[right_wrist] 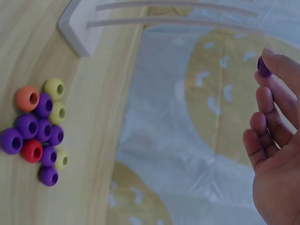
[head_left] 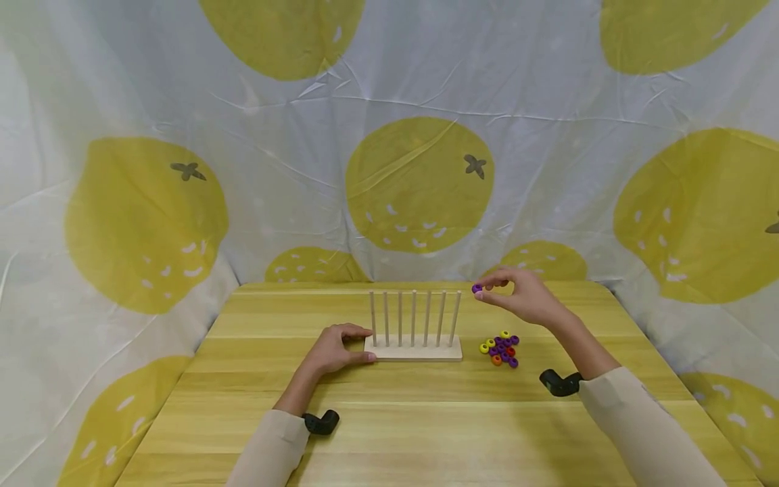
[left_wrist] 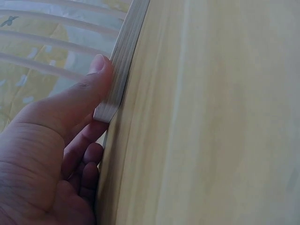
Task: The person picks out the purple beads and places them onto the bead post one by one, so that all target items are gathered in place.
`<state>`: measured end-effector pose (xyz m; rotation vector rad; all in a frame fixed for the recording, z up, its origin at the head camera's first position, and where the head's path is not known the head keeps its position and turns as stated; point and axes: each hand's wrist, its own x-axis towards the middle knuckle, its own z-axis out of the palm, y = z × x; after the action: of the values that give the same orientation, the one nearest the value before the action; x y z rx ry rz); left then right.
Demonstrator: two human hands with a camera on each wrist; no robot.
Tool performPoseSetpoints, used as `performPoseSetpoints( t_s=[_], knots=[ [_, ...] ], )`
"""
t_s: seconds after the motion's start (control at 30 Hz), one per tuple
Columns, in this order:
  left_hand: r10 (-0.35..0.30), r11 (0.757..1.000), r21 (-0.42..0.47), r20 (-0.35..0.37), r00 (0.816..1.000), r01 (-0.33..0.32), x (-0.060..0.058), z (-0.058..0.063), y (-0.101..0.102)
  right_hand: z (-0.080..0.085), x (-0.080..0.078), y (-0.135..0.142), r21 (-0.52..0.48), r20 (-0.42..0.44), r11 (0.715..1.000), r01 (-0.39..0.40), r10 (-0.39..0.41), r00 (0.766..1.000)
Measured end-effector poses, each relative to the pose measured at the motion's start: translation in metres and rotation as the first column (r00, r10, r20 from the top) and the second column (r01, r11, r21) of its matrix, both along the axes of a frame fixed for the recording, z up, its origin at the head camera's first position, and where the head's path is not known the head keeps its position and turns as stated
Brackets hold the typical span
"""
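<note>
A wooden peg rack, a flat base with a row of several upright bare rods, stands on the table. My left hand holds the base by its left end; in the left wrist view the thumb lies against the edge and the other fingers are curled. Above the table, to the right of the rods and near the height of their tops, my right hand pinches a purple bead between thumb and index finger. The bead shows only partly in the right wrist view.
Right of the rack lies a cluster of holed beads: purple, yellow, one orange and one red. Behind the wooden table hangs a pale cloth printed with yellow fruit.
</note>
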<state>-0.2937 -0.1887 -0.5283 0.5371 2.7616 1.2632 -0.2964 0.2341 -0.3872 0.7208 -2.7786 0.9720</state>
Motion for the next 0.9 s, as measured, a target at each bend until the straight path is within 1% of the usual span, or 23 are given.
performPoseSetpoints(
  t_s=[0.27,0.4,0.67,0.9],
  knots=[
    [-0.011,1.000,-0.004,-0.013,1.000,0.011,0.000,0.000,0.000,0.009,-0.004,-0.024,-0.030,-0.029,0.998,-0.052,0.051,0.998],
    [-0.014,1.000,-0.001,-0.019,1.000,0.014,0.001,0.000,0.001,0.012,-0.005,-0.039,-0.052,-0.031,0.995,-0.086,0.084,0.996],
    [-0.025,1.000,0.000,-0.032,0.999,0.025,-0.001,-0.001,0.006,0.016,-0.008,-0.062,-0.062,-0.060,0.990,-0.127,0.124,0.991],
    [-0.003,1.000,0.012,-0.019,1.000,0.004,0.002,0.000,0.004,0.019,-0.012,-0.094,-0.089,-0.046,0.978,-0.188,0.185,0.982]
  ],
)
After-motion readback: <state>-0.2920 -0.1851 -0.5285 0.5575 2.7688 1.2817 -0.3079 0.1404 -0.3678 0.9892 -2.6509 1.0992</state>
